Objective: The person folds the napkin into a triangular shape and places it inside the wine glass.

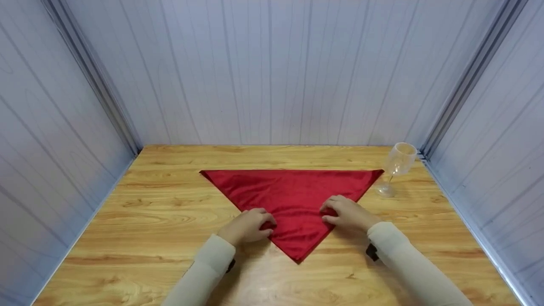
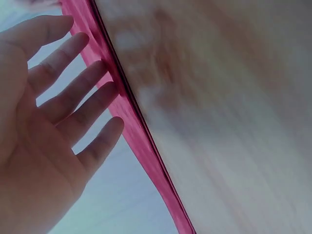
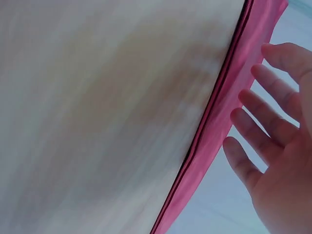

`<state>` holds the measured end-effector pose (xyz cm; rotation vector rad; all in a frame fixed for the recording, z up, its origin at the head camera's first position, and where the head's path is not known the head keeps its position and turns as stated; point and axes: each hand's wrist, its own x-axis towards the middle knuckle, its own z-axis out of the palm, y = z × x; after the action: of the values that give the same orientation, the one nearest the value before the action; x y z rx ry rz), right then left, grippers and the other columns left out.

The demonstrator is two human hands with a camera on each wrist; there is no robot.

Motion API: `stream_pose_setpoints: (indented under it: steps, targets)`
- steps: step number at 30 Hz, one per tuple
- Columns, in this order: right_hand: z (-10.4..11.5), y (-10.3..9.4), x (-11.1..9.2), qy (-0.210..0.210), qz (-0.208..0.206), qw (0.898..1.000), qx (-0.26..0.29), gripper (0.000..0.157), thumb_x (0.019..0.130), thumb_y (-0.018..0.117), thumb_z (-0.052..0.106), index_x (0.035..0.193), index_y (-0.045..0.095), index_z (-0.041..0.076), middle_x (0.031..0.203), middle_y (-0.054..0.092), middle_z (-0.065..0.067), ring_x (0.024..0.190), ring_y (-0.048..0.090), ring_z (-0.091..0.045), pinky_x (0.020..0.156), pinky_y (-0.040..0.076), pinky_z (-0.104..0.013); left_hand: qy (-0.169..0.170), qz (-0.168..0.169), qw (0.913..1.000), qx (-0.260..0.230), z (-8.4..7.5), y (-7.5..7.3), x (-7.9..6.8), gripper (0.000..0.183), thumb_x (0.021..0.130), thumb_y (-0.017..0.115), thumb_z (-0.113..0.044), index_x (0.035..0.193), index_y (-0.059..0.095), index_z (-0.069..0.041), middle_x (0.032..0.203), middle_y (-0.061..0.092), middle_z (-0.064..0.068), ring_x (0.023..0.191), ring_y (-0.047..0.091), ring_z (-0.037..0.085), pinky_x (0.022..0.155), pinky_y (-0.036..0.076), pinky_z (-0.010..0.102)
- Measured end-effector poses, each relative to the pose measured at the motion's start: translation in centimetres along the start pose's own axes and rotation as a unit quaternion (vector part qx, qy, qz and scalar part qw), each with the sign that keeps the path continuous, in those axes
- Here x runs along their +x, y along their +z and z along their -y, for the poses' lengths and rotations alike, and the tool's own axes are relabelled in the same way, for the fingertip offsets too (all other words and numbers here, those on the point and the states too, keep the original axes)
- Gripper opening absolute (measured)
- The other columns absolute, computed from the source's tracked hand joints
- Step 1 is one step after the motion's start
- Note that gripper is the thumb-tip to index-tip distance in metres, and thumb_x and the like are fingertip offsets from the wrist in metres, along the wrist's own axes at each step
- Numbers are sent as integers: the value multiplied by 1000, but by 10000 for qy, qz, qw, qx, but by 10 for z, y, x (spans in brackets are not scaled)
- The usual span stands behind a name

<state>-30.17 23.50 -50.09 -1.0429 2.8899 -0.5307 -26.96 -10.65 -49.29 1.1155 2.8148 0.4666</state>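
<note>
A red cloth napkin (image 1: 289, 191), folded into a triangle, lies on the wooden table with its long edge at the back and its point toward me. My left hand (image 1: 250, 225) is at the left slanted edge, fingertips on or just over the cloth. Opposite it, my right hand (image 1: 348, 213) is at the right slanted edge in the same way. Both wrist views show the fingers (image 2: 78, 107) spread and gently bent, with nothing gripped between them. Layered edges of the napkin (image 3: 209, 122) show beside the right fingers. Whether the fingertips press the cloth is unclear.
A clear stemmed wine glass (image 1: 400, 159) stands at the back right, close to the napkin's right corner. Pale panel walls (image 1: 272, 72) enclose the wood-grain table (image 1: 170, 204) at the back and both sides.
</note>
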Motion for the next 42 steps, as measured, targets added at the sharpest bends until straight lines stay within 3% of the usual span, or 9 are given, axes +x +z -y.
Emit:
stream_pose_setpoints:
  steps: [6,15,21,25,33,37,42]
  targets:
    - [13,6,2,-333,77,9994,62,16,95,69,20,108,72,10,105,64,-2,104,58,-23,92,48,-42,414,-104,9986,318,-9,3,1,17,95,69,-22,109,74,-12,105,66,3,101,62,21,87,50,41]
    - [38,16,-5,-574,471,9950,668,13,95,71,25,105,73,18,99,64,9,94,59,-9,84,51,-33,671,237,9971,284,-26,11,2,18,93,74,-26,111,75,-22,105,65,-5,100,61,14,91,48,33]
    - [53,23,-6,-988,744,9874,985,11,94,72,27,101,74,19,92,64,9,84,60,-6,75,51,-25,1129,77,9932,282,-33,15,2,19,89,79,-28,106,77,-23,96,62,-4,88,58,10,80,49,27]
    - [58,25,-8,-1021,856,9846,1131,9,93,73,31,95,72,22,86,62,13,78,58,-4,70,50,-22,1273,-27,9918,97,-35,20,4,16,87,80,-29,101,76,-21,93,63,-5,84,58,7,75,48,22]
    - [68,28,-10,-1071,772,9894,599,18,87,78,41,87,70,24,82,59,13,76,55,-3,70,47,-22,1071,77,9932,-458,-40,27,5,15,83,84,-31,89,75,-20,85,63,-10,78,57,3,70,46,16]
    - [72,28,-11,-1079,731,9912,246,23,84,79,45,86,71,23,81,57,14,75,51,-1,70,46,-23,911,-23,9936,-666,-45,29,5,20,79,86,-37,84,75,-21,81,63,-13,75,54,1,67,43,15]
    - [74,28,-12,-924,785,9923,259,20,84,80,39,85,70,22,81,55,14,76,48,-1,70,45,-23,462,-47,9973,-561,-54,32,6,27,74,87,-48,79,71,-25,77,59,-15,72,50,1,67,44,26]
